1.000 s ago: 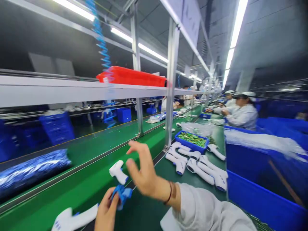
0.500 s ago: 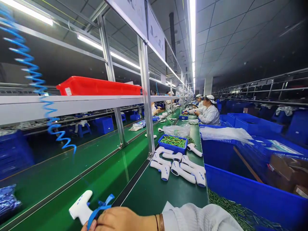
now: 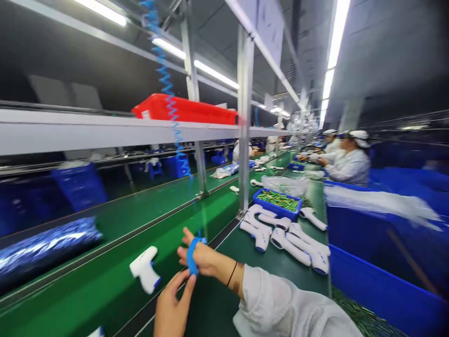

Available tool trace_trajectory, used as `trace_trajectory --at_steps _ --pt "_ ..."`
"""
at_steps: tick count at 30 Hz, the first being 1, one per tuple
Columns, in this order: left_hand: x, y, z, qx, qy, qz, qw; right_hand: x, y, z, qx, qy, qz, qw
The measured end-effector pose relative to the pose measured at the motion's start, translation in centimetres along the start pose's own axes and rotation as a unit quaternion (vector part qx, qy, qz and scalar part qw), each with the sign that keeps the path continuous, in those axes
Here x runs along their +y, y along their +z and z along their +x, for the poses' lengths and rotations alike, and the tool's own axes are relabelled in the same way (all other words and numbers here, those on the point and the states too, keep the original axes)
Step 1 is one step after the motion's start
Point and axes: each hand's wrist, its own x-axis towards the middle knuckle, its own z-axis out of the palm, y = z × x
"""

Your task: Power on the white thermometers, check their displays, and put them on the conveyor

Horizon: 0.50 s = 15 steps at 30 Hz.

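A blue wrist strap [image 3: 191,254] lies around my right hand [image 3: 199,258], and its coiled blue cord [image 3: 167,89] runs up to the overhead rail. My left hand [image 3: 172,304] is just below, its fingertips reaching the strap's hanging end. A white and blue handheld thermometer [image 3: 144,269] lies on the green conveyor belt [image 3: 105,243] to the left of my hands. More thermometers [image 3: 284,241] are piled on the green bench beyond my right hand, near a blue tray of green parts [image 3: 278,202].
A red crate [image 3: 184,110] sits on the white overhead shelf [image 3: 70,131], held up by metal uprights. A shiny blue bag [image 3: 45,248] lies on the belt at left. Blue bins [image 3: 379,290] stand at right, and co-workers in white [image 3: 347,164] sit along the bench.
The blue strap has gone from my left hand's grip to around my right hand. My left hand has dropped lower, and the view has swung back left.
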Motion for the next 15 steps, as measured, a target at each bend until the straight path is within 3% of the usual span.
trace_trajectory --at_steps 4,7,11,15 --pt "2.2 -0.7 -0.4 0.003 0.042 0.013 0.999 0.9 3.0 4.7 0.054 -0.029 -0.054 0.997" --pt "2.6 -2.6 -0.1 0.069 0.027 0.037 0.997 1.4 5.8 7.3 0.019 -0.053 -0.129 0.990" --pt "1.7 -7.2 0.2 0.202 0.010 0.051 0.978 2.7 10.2 6.5 -0.086 -0.090 -0.244 0.962" --pt "-0.7 -11.2 1.1 0.231 -0.095 0.051 0.967 4.3 14.1 5.0 -0.120 -0.105 -0.339 0.927"
